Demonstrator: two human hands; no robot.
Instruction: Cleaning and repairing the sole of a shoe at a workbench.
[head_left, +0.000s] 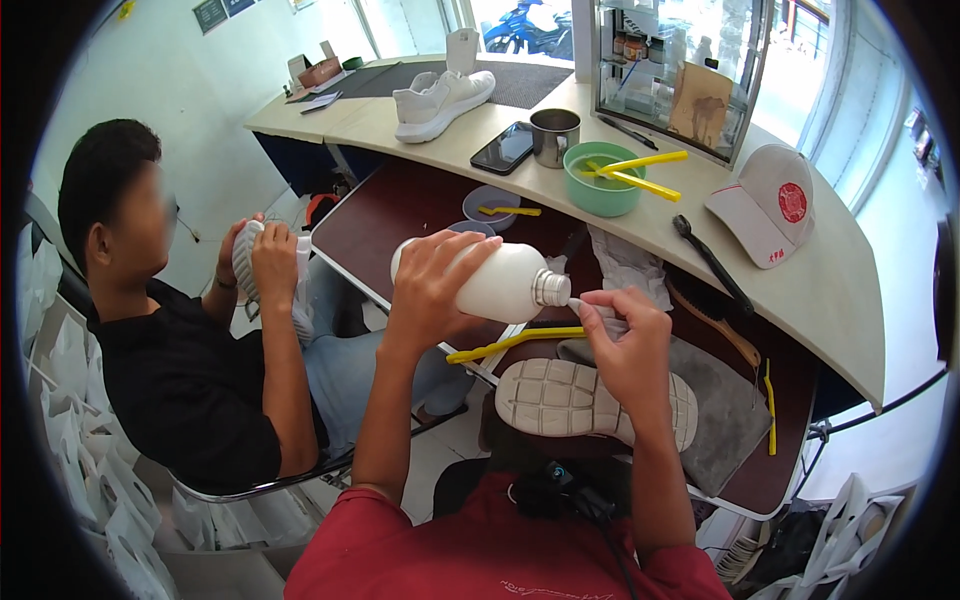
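The left hand [437,285] gripped a white, rounded plastic bottle [497,283], holding it tilted on its side above the table, its uncapped, threaded neck toward the person's right. Just beside that neck, the thumb and fingers of the right hand [635,345] were closed in a pinch on a small, pale, soft-looking scrap [612,322]; whether it was cloth or tissue could not be told.

Below the hands, a cream-coloured shoe [560,398] lay sole up, partly hidden by the right wrist, with a yellow plastic handle [515,345] just beyond it. A crumpled grey cloth [730,425] spread to its right on the dark red tabletop [375,225].

Farther out, the curved cream counter [835,320] bore a pale green plastic bowl [600,195] with yellow handles in it, a shiny metal cup [555,140], a black phone [503,148], a white sneaker [440,105], a long black brush [712,262] and a pale cap with a red emblem [768,205]. At the left, a co-worker in a black shirt [190,385] held a white shoe [247,262] in both hands.
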